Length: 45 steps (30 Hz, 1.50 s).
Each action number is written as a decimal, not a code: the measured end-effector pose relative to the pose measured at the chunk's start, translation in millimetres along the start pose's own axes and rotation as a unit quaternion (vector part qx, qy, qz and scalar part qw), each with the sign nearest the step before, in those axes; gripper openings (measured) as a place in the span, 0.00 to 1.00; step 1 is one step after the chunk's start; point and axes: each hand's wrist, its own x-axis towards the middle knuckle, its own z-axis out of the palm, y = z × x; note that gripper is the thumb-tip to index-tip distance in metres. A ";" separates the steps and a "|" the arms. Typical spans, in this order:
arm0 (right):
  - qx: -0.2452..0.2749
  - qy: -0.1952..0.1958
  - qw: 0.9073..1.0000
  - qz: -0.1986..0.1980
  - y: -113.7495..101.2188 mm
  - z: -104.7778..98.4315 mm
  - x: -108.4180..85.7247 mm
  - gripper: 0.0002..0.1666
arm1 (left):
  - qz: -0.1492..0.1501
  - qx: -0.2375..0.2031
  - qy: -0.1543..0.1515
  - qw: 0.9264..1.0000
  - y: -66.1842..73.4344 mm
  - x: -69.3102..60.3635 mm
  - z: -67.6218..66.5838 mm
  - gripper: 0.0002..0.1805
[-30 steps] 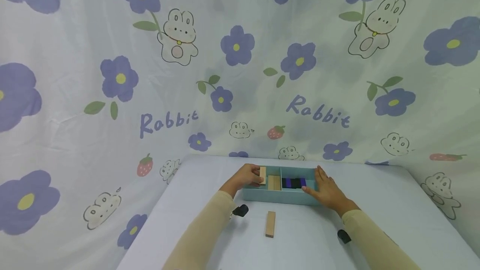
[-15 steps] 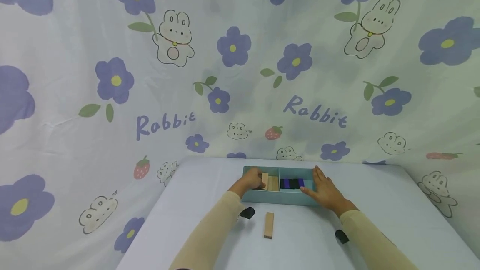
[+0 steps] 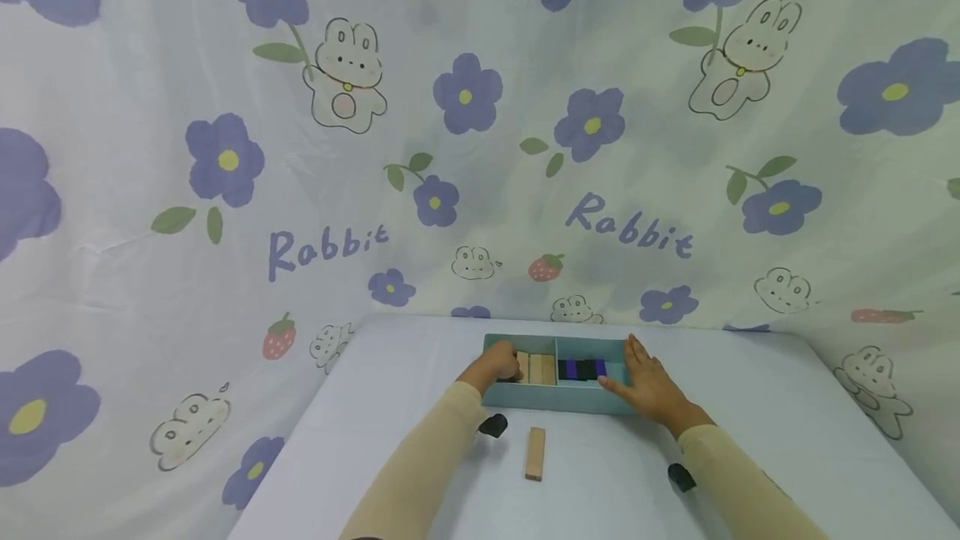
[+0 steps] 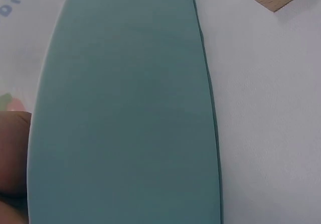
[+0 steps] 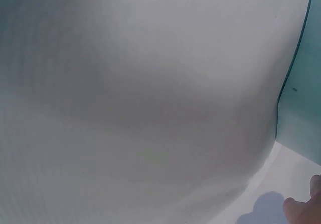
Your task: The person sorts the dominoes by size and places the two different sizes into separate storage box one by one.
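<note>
A light-blue box (image 3: pixel 557 397) with two compartments stands on the table. My left hand (image 3: pixel 498 363) reaches into its left compartment, fingers curled at a wooden block (image 3: pixel 522 367). Its fingertips are partly hidden; the block lies low beside other wooden blocks (image 3: pixel 542 369). In the left wrist view, the box's front wall (image 4: pixel 125 103) hides most of that hand. My right hand (image 3: pixel 653 383) rests on the box's right end, fingers extended and thumb over the front rim. Black and purple blocks (image 3: pixel 581 369) lie side by side in the right compartment.
A single wooden block (image 3: pixel 535 454) lies on the white tabletop (image 3: pixel 600 490) in front of the box. Behind the table hangs a curtain (image 3: pixel 480 190) printed with rabbits and flowers. Dark wrist-camera pieces (image 3: pixel 493 425) show near both wrists.
My left hand has lowered the wooden block from above the left compartment into it, beside the others. The right hand stays on the box's right end. The head view has shifted slightly.
</note>
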 end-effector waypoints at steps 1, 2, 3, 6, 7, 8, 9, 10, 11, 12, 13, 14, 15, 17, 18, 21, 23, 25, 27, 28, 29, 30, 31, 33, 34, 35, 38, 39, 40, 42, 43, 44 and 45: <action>0.000 0.001 1.000 -0.002 -0.2 0.5 0.4 0.62 | -0.002 0.000 -0.001 1.000 -0.4 0.1 -0.1 0.17; 0.001 0.002 1.000 -0.002 -0.7 1.0 0.6 0.62 | -0.004 -0.001 -0.002 1.000 -1.0 0.1 -0.1 0.18; 0.002 0.003 1.000 -0.002 -1.3 1.5 0.8 0.62 | -0.006 -0.001 -0.003 1.000 -1.5 0.1 -0.1 0.18; 0.006 0.007 1.000 -0.003 -2.6 2.8 0.0 0.61 | -0.010 -0.007 -0.003 1.000 -3.4 0.5 0.5 0.18; 0.008 0.005 1.000 -0.001 -3.0 3.3 -0.7 0.61 | -0.011 -0.004 -0.004 1.000 -3.9 0.5 1.1 0.18; 0.007 0.004 1.000 0.000 -3.1 4.0 -1.3 0.61 | -0.011 0.000 -0.004 1.000 -4.7 0.6 1.8 0.17; 0.005 0.002 1.000 0.002 -3.4 4.6 -2.0 0.61 | -0.009 0.007 -0.004 1.000 -5.4 0.8 2.4 0.17; 0.004 0.001 1.000 0.003 -3.6 5.2 -2.7 0.61 | -0.006 0.013 -0.003 1.000 -6.2 1.3 3.1 0.16; 0.002 0.001 1.000 0.003 -3.6 5.6 -3.2 0.61 | -0.005 0.018 -0.003 1.000 -6.6 1.5 3.7 0.16; 0.000 0.001 1.000 0.002 -3.8 5.8 -3.7 0.62 | -0.005 0.020 -0.004 1.000 -6.8 1.6 4.3 0.16; -0.001 0.003 1.000 0.002 -4.1 6.0 -4.1 0.61 | -0.005 0.021 -0.005 1.000 -7.0 1.7 4.6 0.17; -0.003 0.005 1.000 0.002 -4.4 6.1 -4.3 0.61 | -0.006 0.020 -0.005 1.000 -6.9 1.7 4.8 0.18; -0.004 0.007 1.000 0.003 -5.0 6.0 -4.5 0.62 | -0.007 0.015 -0.005 1.000 -6.6 1.4 4.7 0.18; -0.004 0.009 1.000 0.003 -5.4 5.7 -4.8 0.62 | -0.014 0.007 -0.008 1.000 -6.1 0.5 4.8 0.19; -0.004 0.007 1.000 0.005 -5.8 5.5 -4.9 0.62 | -0.013 0.008 -0.009 1.000 -5.9 0.0 4.9 0.19; -0.005 0.001 1.000 0.006 -5.8 5.0 -5.1 0.62 | -0.010 0.013 -0.009 1.000 -5.2 -1.8 4.8 0.17; -0.004 -0.001 1.000 0.003 -5.4 4.6 -4.2 0.62 | -0.009 0.018 -0.008 1.000 -4.8 -2.3 4.8 0.15; -0.004 -0.001 1.000 -0.001 -4.9 3.5 -3.7 0.62 | -0.008 0.021 -0.006 1.000 -4.0 -2.5 4.5 0.15; -0.002 0.000 1.000 -0.004 -4.2 2.2 -3.1 0.61 | -0.006 0.018 -0.004 1.000 -2.6 -2.7 3.9 0.17; -0.002 -0.001 1.000 -0.004 -3.6 1.8 -2.6 0.61 | -0.006 0.019 -0.004 1.000 -1.8 -2.8 3.4 0.18; -0.002 -0.002 1.000 -0.005 -3.0 1.0 -2.5 0.61 | -0.005 0.019 -0.004 1.000 -0.7 -3.4 2.7 0.19; -0.001 -0.004 1.000 -0.005 -2.5 0.4 -2.3 0.61 | -0.003 0.020 -0.003 1.000 0.5 -4.0 1.8 0.20; -0.001 -0.005 1.000 -0.005 -2.0 -0.1 -1.8 0.61 | -0.001 0.021 -0.003 1.000 1.9 -4.9 0.5 0.20; -0.002 -0.004 1.000 -0.004 -1.1 -0.8 -0.8 0.61 | 0.007 0.023 -0.001 1.000 5.4 -7.0 -2.8 0.18; -0.001 -0.003 1.000 -0.004 -0.8 -1.4 -0.3 0.61 | 0.010 0.024 -0.001 1.000 7.5 -8.1 -4.8 0.17; -0.001 -0.001 1.000 -0.004 -0.7 -2.1 0.0 0.61 | 0.015 0.023 -0.001 1.000 9.6 -9.4 -6.9 0.15; -0.002 0.002 1.000 -0.001 -0.2 -3.0 0.9 0.61 | 0.018 -0.009 -0.004 1.000 15.5 -13.5 -12.8 0.17; 0.000 0.001 1.000 0.000 -0.1 -3.1 1.0 0.61 | 0.015 -0.026 -0.006 1.000 17.1 -15.2 -14.2 0.20; 0.001 0.000 1.000 0.000 0.0 -3.1 0.8 0.62 | 0.011 -0.039 -0.006 0.999 18.3 -17.0 -15.2 0.23; 0.003 -0.003 1.000 0.001 0.3 -2.2 0.4 0.62 | 0.007 -0.076 -0.002 0.997 20.2 -20.6 -16.5 0.28; 0.005 -0.003 1.000 0.001 0.3 -1.7 0.1 0.62 | 0.004 -0.090 -0.001 0.996 21.0 -22.5 -16.7 0.29; 0.007 -0.004 1.000 0.002 0.3 -1.0 -0.3 0.62 | 0.005 -0.101 0.002 0.995 21.3 -24.2 -16.6 0.29; 0.006 -0.003 1.000 0.001 0.4 -0.1 -0.3 0.62 | 0.007 -0.115 0.006 0.993 21.6 -26.0 -16.5 0.29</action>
